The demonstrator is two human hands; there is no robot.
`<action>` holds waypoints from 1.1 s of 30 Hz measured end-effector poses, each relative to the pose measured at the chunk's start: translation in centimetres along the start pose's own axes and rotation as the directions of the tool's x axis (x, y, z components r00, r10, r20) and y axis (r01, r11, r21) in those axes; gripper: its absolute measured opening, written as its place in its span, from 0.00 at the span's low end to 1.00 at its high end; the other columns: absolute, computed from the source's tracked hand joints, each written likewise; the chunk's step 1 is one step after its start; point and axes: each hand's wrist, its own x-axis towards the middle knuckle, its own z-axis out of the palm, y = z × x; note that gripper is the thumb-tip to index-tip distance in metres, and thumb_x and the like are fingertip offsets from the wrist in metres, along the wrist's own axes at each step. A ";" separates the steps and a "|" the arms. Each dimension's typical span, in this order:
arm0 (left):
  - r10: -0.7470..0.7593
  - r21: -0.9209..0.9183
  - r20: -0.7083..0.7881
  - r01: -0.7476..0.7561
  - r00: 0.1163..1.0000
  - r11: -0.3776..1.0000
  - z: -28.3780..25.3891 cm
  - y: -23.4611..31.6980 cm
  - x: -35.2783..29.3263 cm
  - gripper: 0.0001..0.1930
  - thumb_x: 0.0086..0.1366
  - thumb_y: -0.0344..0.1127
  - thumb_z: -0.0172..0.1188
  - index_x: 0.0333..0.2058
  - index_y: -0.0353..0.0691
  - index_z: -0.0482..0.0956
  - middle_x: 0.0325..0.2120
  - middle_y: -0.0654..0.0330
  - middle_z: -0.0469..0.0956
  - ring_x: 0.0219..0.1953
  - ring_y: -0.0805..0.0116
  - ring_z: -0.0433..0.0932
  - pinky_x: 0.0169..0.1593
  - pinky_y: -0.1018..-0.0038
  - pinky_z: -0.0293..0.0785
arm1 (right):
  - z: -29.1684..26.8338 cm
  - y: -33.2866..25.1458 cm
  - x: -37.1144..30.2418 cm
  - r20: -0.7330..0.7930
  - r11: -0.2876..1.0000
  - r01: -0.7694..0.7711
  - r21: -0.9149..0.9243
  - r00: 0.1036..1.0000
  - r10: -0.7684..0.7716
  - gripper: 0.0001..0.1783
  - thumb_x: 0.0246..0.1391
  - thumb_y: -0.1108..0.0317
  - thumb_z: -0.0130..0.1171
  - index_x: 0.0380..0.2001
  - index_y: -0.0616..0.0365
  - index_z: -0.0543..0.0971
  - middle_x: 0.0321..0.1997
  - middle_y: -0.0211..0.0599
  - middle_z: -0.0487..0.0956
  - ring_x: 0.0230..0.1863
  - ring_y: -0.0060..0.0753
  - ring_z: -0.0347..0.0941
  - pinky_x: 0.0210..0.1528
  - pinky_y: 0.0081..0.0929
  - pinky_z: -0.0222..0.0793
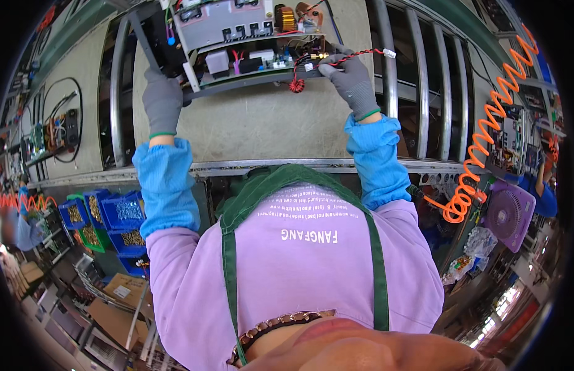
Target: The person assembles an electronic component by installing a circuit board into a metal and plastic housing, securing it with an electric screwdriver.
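Note:
An open metal electronics chassis (228, 28) with green circuit boards lies on the board ahead of me. A copper-wound coil (287, 18) sits in its upper right part. My left hand (162, 102), in a grey glove, is closed round the chassis's left corner, beside a black side panel (152, 37). My right hand (350, 82), gloved alike, grips the right end of the chassis, its fingertips partly hidden behind the edge. A twisted red-and-black cable (345, 60) with white connectors runs over the right hand's fingers. Its red ring-shaped winding (297, 85) hangs over the front edge.
Metal rollers (417, 86) flank the board. An orange coiled air hose (485, 136) hangs at the right, near a purple fan (509, 213). Blue bins (123, 210) of small hardware stand at the left. Another opened unit (61, 133) lies farther left.

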 end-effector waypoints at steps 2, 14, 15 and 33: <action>-0.026 0.021 -0.009 0.027 1.000 0.999 0.3 -0.6 -0.3 0.27 0.56 0.41 0.59 0.50 0.34 0.60 0.31 0.41 0.78 0.35 0.40 0.78 0.39 0.53 0.73 | 0.0 -0.2 -0.8 -0.021 1.000 0.002 -0.025 1.000 -0.002 0.11 0.45 0.67 0.64 0.33 0.61 0.81 0.57 0.46 0.70 0.49 0.34 0.74 0.48 0.27 0.69; 0.058 0.062 -0.055 -0.054 0.997 0.997 0.0 -1.7 -2.0 0.20 0.61 0.36 0.49 0.49 0.35 0.58 0.31 0.37 0.76 0.34 0.36 0.76 0.36 0.50 0.72 | 1.6 1.5 -2.6 -0.117 0.978 0.181 -0.102 0.974 -0.192 0.08 0.44 0.72 0.63 0.31 0.59 0.81 0.57 0.45 0.69 0.50 0.38 0.74 0.43 0.29 0.73; 0.066 0.074 -0.048 -0.062 0.997 0.995 -0.1 -1.6 -1.8 0.20 0.61 0.36 0.49 0.49 0.35 0.58 0.31 0.37 0.76 0.34 0.36 0.76 0.36 0.50 0.72 | 1.8 1.6 -2.6 -0.157 0.972 0.219 -0.083 0.960 -0.230 0.07 0.44 0.73 0.63 0.30 0.59 0.80 0.57 0.45 0.69 0.50 0.38 0.74 0.44 0.30 0.73; 0.087 0.111 -0.067 -0.079 0.994 0.991 0.0 -1.5 -2.0 0.18 0.63 0.35 0.45 0.50 0.34 0.57 0.31 0.41 0.77 0.33 0.41 0.78 0.34 0.54 0.72 | 1.8 1.6 -2.2 -0.195 0.970 0.242 -0.037 0.950 -0.244 0.09 0.39 0.69 0.66 0.28 0.47 0.79 0.57 0.36 0.69 0.45 0.46 0.69 0.45 0.39 0.69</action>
